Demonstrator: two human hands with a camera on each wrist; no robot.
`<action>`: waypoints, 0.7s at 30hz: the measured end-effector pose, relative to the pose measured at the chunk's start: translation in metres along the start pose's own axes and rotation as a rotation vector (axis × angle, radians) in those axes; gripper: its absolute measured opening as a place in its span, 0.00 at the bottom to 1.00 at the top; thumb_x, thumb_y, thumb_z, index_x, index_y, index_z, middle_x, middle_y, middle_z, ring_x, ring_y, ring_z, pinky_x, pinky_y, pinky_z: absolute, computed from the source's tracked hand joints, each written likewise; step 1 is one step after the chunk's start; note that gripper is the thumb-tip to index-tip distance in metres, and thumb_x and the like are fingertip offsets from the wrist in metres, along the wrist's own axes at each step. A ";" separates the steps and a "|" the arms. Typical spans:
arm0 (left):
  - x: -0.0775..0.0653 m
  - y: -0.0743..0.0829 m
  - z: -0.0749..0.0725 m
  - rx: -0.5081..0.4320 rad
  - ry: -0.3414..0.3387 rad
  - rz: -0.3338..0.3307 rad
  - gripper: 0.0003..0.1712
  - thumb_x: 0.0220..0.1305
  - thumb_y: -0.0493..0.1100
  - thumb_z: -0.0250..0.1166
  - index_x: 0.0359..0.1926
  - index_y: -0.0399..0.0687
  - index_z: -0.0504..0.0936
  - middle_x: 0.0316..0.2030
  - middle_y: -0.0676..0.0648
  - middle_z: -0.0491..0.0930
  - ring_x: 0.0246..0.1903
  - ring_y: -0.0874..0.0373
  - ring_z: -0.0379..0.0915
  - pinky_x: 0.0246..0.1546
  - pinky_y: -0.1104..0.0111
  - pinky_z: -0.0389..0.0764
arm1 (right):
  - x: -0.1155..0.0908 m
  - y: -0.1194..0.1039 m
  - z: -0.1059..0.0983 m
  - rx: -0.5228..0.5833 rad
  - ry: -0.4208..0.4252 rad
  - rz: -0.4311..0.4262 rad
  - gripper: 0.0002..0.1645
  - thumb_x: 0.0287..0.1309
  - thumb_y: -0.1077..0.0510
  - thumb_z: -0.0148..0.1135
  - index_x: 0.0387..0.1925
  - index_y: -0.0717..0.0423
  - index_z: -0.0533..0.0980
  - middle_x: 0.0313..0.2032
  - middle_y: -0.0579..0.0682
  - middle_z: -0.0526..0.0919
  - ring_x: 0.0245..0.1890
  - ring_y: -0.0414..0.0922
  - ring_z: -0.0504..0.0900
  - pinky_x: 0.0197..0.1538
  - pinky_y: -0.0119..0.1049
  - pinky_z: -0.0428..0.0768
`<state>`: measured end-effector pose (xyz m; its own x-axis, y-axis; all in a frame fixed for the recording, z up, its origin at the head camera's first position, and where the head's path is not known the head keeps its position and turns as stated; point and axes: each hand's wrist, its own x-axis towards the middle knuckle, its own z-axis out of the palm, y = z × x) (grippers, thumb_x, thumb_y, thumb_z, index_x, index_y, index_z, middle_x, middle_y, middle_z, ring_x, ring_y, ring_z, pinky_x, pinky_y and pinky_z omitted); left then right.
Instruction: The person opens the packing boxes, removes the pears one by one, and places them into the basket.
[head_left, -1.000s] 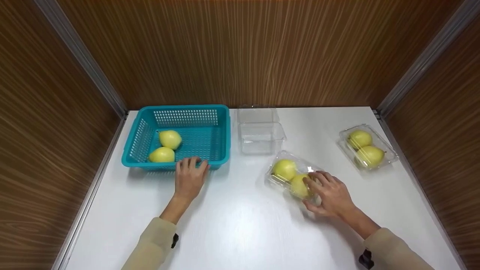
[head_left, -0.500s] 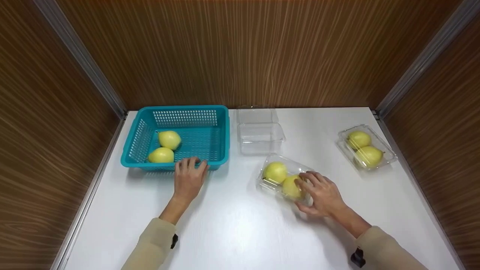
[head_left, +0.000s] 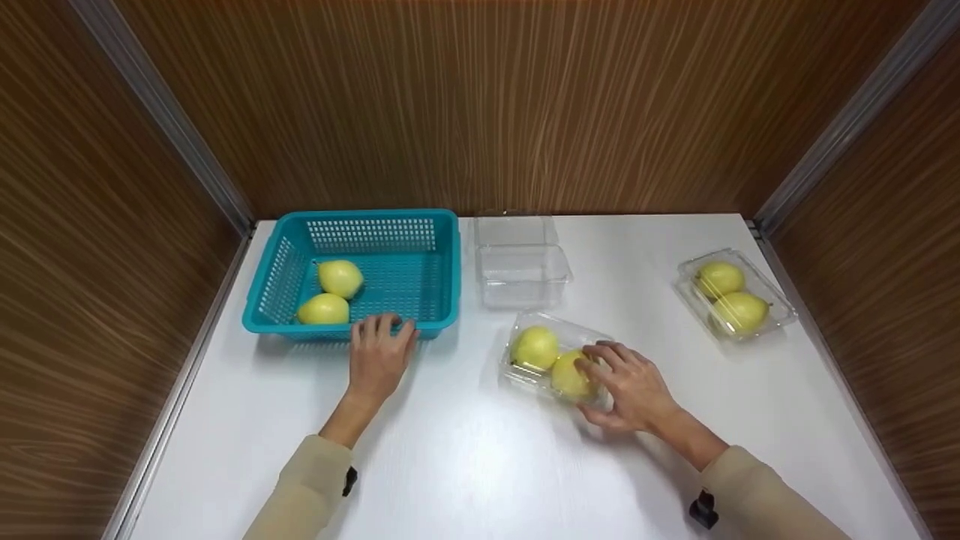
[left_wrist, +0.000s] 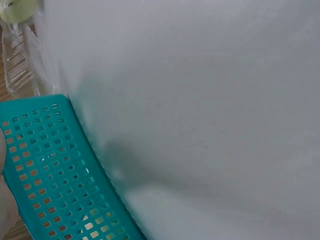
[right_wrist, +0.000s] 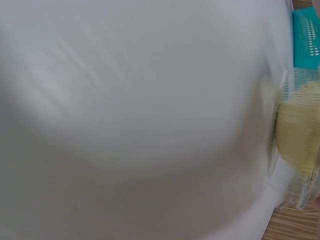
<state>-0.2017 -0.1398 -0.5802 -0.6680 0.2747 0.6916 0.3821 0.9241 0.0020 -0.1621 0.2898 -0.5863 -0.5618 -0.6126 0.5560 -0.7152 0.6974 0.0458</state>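
My left hand (head_left: 379, 358) grips the front rim of a teal plastic basket (head_left: 262, 328), its fingers bent over the edge. Two yellow pears (head_left: 340, 279) lie in the left part of that basket. On the other side, my right hand (head_left: 634, 390) holds the right end of a clear clamshell box (head_left: 574, 330), thumb at the near side and fingers over the top. Inside it sit two yellow pears (head_left: 535, 348), one partly behind the fingers. The right wrist view shows one pear (right_wrist: 300, 130) through the box wall at its right edge.
An open clear clamshell (head_left: 521, 292) with its lid raised stands beside the basket. Far right on the white table (head_left: 465, 465) lies a closed clamshell (head_left: 781, 309) with two pears (head_left: 740, 313). Wood-grain panels (head_left: 495, 105) enclose the table at back and sides.
The right hand has moved left, bringing the clamshell box with its two pears along toward the basket side. The left hand stays on the basket rim.
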 end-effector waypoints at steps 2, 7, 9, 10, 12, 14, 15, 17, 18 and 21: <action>0.000 0.000 0.000 -0.003 -0.005 -0.002 0.10 0.68 0.49 0.73 0.45 0.51 0.87 0.42 0.42 0.83 0.43 0.43 0.78 0.44 0.50 0.79 | 0.002 -0.001 0.001 0.003 -0.003 -0.009 0.39 0.43 0.32 0.71 0.55 0.48 0.83 0.53 0.54 0.85 0.54 0.58 0.84 0.39 0.53 0.90; 0.001 -0.001 0.000 0.011 0.009 0.002 0.09 0.68 0.48 0.73 0.44 0.51 0.87 0.41 0.42 0.82 0.42 0.43 0.77 0.42 0.51 0.79 | 0.007 -0.004 0.004 0.010 0.007 -0.041 0.38 0.43 0.32 0.70 0.55 0.47 0.83 0.53 0.54 0.86 0.53 0.57 0.85 0.40 0.51 0.90; 0.001 0.000 0.001 0.018 0.026 0.004 0.09 0.67 0.48 0.74 0.43 0.51 0.86 0.40 0.42 0.82 0.41 0.43 0.77 0.41 0.51 0.78 | 0.009 -0.005 0.005 0.013 0.010 -0.050 0.38 0.45 0.31 0.68 0.54 0.47 0.83 0.53 0.54 0.86 0.53 0.56 0.85 0.40 0.51 0.90; 0.001 -0.001 0.001 0.021 0.033 0.005 0.09 0.67 0.48 0.74 0.42 0.51 0.86 0.40 0.42 0.82 0.41 0.43 0.77 0.40 0.52 0.78 | 0.010 -0.005 0.006 0.014 0.009 -0.052 0.38 0.46 0.31 0.67 0.55 0.47 0.83 0.53 0.54 0.86 0.53 0.56 0.85 0.40 0.51 0.90; 0.001 -0.001 0.002 0.021 0.044 0.007 0.10 0.66 0.48 0.75 0.42 0.51 0.86 0.40 0.42 0.82 0.40 0.43 0.77 0.40 0.52 0.78 | 0.012 -0.007 0.006 0.017 0.001 -0.055 0.38 0.48 0.30 0.66 0.55 0.47 0.83 0.54 0.53 0.86 0.53 0.56 0.85 0.41 0.51 0.90; 0.001 -0.001 0.002 0.019 0.044 0.008 0.10 0.66 0.48 0.75 0.42 0.51 0.86 0.40 0.42 0.82 0.40 0.43 0.77 0.40 0.52 0.78 | 0.014 -0.008 0.007 0.026 -0.010 -0.058 0.38 0.49 0.29 0.65 0.56 0.46 0.83 0.54 0.53 0.85 0.54 0.56 0.85 0.43 0.52 0.91; 0.001 0.000 0.002 0.018 0.041 0.009 0.10 0.66 0.48 0.75 0.42 0.51 0.86 0.40 0.42 0.82 0.41 0.43 0.77 0.40 0.52 0.78 | 0.015 -0.008 0.008 0.032 -0.016 -0.061 0.38 0.49 0.29 0.64 0.56 0.46 0.83 0.54 0.53 0.85 0.54 0.56 0.85 0.44 0.52 0.90; 0.000 0.000 0.002 0.015 0.029 0.008 0.10 0.67 0.48 0.74 0.43 0.51 0.86 0.40 0.42 0.82 0.41 0.43 0.77 0.40 0.51 0.78 | 0.017 -0.010 0.008 0.045 -0.027 -0.068 0.38 0.49 0.30 0.65 0.56 0.46 0.83 0.55 0.53 0.85 0.55 0.56 0.85 0.46 0.53 0.90; 0.000 0.000 0.001 0.015 0.022 0.006 0.09 0.67 0.49 0.74 0.43 0.51 0.86 0.40 0.42 0.82 0.41 0.43 0.77 0.41 0.51 0.78 | 0.018 -0.010 0.009 0.051 -0.031 -0.074 0.38 0.49 0.30 0.65 0.57 0.46 0.82 0.55 0.54 0.85 0.55 0.56 0.85 0.47 0.53 0.90; 0.000 0.000 0.000 0.014 0.012 0.003 0.09 0.68 0.49 0.73 0.44 0.51 0.87 0.41 0.43 0.82 0.41 0.44 0.77 0.41 0.51 0.79 | 0.021 -0.011 0.011 0.066 -0.037 -0.087 0.38 0.48 0.31 0.66 0.57 0.46 0.82 0.55 0.53 0.85 0.55 0.56 0.85 0.48 0.53 0.90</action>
<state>-0.2023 -0.1394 -0.5802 -0.6595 0.2743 0.6999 0.3747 0.9271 -0.0103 -0.1701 0.2655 -0.5841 -0.5103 -0.6838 0.5216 -0.7872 0.6156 0.0369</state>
